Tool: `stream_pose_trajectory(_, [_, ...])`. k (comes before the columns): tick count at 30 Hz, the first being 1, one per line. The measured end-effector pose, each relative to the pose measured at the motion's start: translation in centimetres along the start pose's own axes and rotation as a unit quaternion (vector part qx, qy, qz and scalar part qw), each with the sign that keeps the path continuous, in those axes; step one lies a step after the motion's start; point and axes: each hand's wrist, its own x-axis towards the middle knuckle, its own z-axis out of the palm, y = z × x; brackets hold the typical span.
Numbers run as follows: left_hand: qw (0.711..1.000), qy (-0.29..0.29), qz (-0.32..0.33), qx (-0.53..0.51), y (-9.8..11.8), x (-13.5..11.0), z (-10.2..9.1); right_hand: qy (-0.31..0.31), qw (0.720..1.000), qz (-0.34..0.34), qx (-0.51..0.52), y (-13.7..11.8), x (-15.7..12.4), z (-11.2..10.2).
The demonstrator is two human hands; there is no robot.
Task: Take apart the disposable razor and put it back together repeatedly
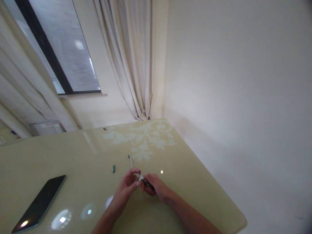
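Observation:
My left hand (pixel 126 184) is closed in a pinch above the table, its thumb and fingers on a small silvery piece (pixel 140 177). My right hand (pixel 156 187) is wrapped round a small dark object (pixel 149 185), whose kind I cannot make out. Both hands meet at the silvery piece, and the fingers partly hide it. Beyond my left hand, a thin white cable (pixel 131 160) with a dark tip lies on the tabletop; its near end is hidden by the hand. A small dark rectangular piece (pixel 113 169) rests to the left of the cable.
The glossy table (pixel 80 162) carries a pale floral pattern and light reflections. On the left lies a dark flat tablet-like device (pixel 40 203). A tiny dark piece (pixel 104 129) sits near the far edge. A wall (pixel 231 97) borders the right side; curtains (pixel 136 58) hang behind.

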Motion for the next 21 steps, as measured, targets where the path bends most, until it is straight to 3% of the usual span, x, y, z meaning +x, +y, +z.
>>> stream_pose_trajectory(3, [0.998,0.028,0.017,0.059,0.7,0.7,0.1,0.037,0.999,-0.007,-0.003,-0.1,0.3,-0.7])
stream_pose_trajectory(5, [0.991,0.018,0.022,0.133,1.3,1.8,0.8,0.104,0.994,-0.037,0.024,-0.5,0.5,-1.5])
stream_pose_trajectory(7, [0.966,0.002,0.039,0.255,1.9,3.3,2.2,0.190,0.976,-0.084,0.071,-1.0,0.8,-2.5])
stream_pose_trajectory(10, [0.906,-0.016,0.071,0.417,2.0,6.4,5.5,0.290,0.939,-0.140,0.120,-1.8,1.0,-4.2])
stream_pose_trajectory(16, [0.873,-0.009,0.054,0.485,0.4,12.3,10.9,0.406,0.887,-0.169,0.139,-2.3,1.3,-7.0])
stream_pose_trajectory(21, [0.868,-0.032,0.056,0.493,-0.2,13.2,10.9,0.437,0.875,-0.157,0.137,-2.0,1.6,-7.6])
